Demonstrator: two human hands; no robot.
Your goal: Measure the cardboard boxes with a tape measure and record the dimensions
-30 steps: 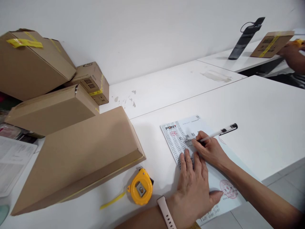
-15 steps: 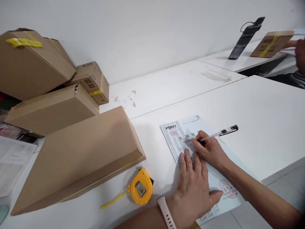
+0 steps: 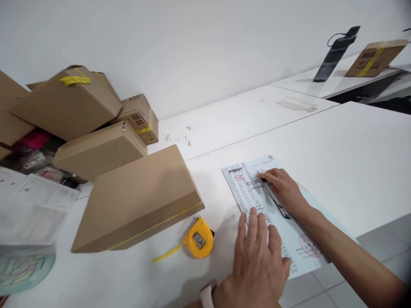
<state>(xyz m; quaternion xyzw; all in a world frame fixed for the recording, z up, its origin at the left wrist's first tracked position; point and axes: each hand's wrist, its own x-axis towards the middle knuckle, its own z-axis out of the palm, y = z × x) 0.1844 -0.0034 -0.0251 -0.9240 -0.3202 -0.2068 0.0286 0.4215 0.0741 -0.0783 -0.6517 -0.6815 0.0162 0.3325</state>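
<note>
Pen [image 3: 280, 207]: was slanted up past the right hand with its clip end toward 2 o'clock; now runs low along the hand's near side, clip end toward 5.
Right hand [image 3: 284, 188]: writing grip loosened, fingers straighter, pointing toward 10 o'clock.
Left hand [image 3: 257, 261]: shifted toward 7 o'clock on the booklet [image 3: 244, 194]; its thumb, earlier meeting the red stamp [image 3: 310, 246], now lies apart at the stamp's 8 o'clock.
Patterned green item [image 3: 27, 271]: more showing at 8 o'clock.
</note>
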